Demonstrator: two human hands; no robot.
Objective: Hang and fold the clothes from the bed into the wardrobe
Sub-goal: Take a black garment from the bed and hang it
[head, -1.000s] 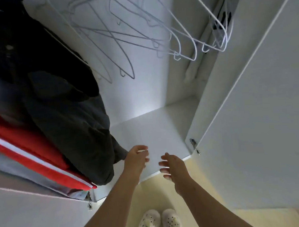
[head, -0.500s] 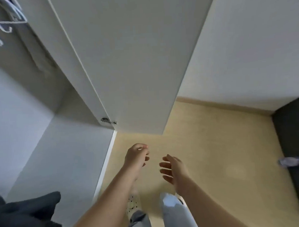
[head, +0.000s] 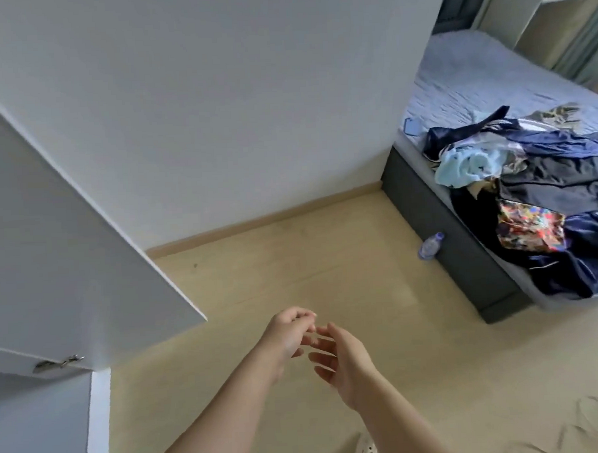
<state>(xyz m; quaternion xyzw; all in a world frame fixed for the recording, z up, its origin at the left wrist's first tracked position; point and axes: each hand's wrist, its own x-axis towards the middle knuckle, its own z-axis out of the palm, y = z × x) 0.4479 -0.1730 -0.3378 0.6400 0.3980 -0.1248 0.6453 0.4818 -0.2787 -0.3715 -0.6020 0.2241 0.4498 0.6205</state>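
Head view, items listed from nearest to farthest.

1. Spotted slipper [head: 367, 451], only a part visible at the bottom edge, on the pale wood floor [head: 292, 261].
2. Left hand [head: 288, 333] and right hand [head: 341, 358], both bare forearms stretched forward over the floor. Neither holds anything. The left fingers are loosely curled and the right fingers are relaxed and nearly straight, with their tips reaching to the left hand (whether they actually touch cannot be told).
3. Wardrobe door [head: 68, 236], white, standing open at the left, with a metal hinge [head: 58, 363] at its lower inner corner. A strip of the white wardrobe frame [head: 99, 423] shows below it.
4. Plastic bottle [head: 430, 246], clear, on the floor just beside the dark base of the bed [head: 438, 227].
5. Clothes [head: 545, 181], a loose unfolded heap on the near end of the bed, well apart from both hands. The heap is mostly dark navy fabric; a light blue garment [head: 469, 165] lies bunched on its left side and a multicoloured patterned piece [head: 530, 230] lies nearer the bed's edge.
6. Phone [head: 412, 125], flat on the pale bedcover beyond the heap, near the wall.
7. Wall [head: 216, 93], plain white, with a wooden skirting [head: 263, 221] along its foot.
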